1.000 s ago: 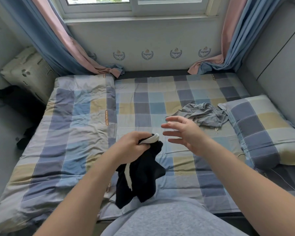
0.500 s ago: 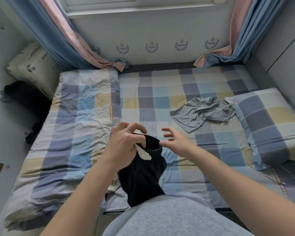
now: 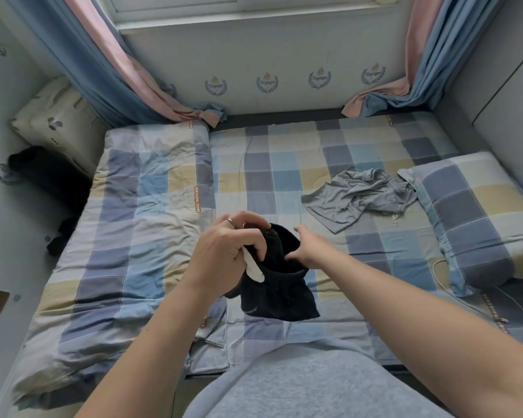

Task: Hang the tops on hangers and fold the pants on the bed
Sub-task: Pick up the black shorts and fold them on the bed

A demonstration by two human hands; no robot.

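Your left hand [image 3: 227, 254] grips a black garment [image 3: 280, 285] above the bed's [image 3: 272, 164] near edge, fingers [image 3: 254, 236] curled tight around its bunched top and a white strip. At three o'clock, your right hand [image 3: 310, 250] touches the cloth, fingers half spread. Farther, at one o'clock, a crumpled grey garment [image 3: 360, 197] lies beside the checked pillow [image 3: 477, 212].

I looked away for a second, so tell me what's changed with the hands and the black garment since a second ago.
The right hand, open and apart a second ago, has moved in to the black garment with the white stripe and now touches its opening. The left hand has turned over but keeps its grip. The crumpled grey garment lies where it was on the checked bed sheet, beside the checked pillow.
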